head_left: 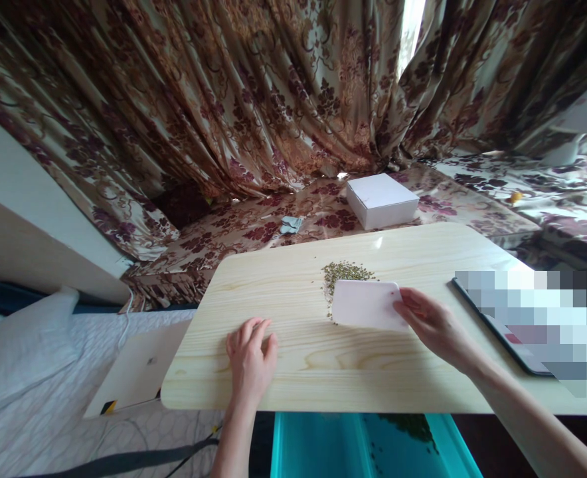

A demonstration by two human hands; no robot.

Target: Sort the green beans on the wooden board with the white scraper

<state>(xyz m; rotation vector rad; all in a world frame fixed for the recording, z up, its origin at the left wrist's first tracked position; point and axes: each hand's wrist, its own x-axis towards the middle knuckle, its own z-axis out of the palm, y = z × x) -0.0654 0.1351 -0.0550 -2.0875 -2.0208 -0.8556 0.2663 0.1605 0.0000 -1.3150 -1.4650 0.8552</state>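
Note:
My right hand (430, 322) grips the right edge of a white scraper (368, 304), a flat rectangular sheet with rounded corners. The scraper is tilted over the wooden table, and its left and far edges border a spread of small green beans (347, 272). Part of the beans is hidden behind it. Resting on the table to the left, my left hand (251, 352) is empty, with its fingers bent and apart. Below the table's near edge is a teal bin (318, 445) with a divider; dark green beans (410, 430) lie in its right compartment.
The light wooden table (214, 299) has rounded corners. A tablet-like device (497, 332), partly pixelated, lies at its right. Behind the table, a white box (383, 199) and a folded pale cloth (291, 225) sit on a floral-covered seat. A bed (24, 398) is at left.

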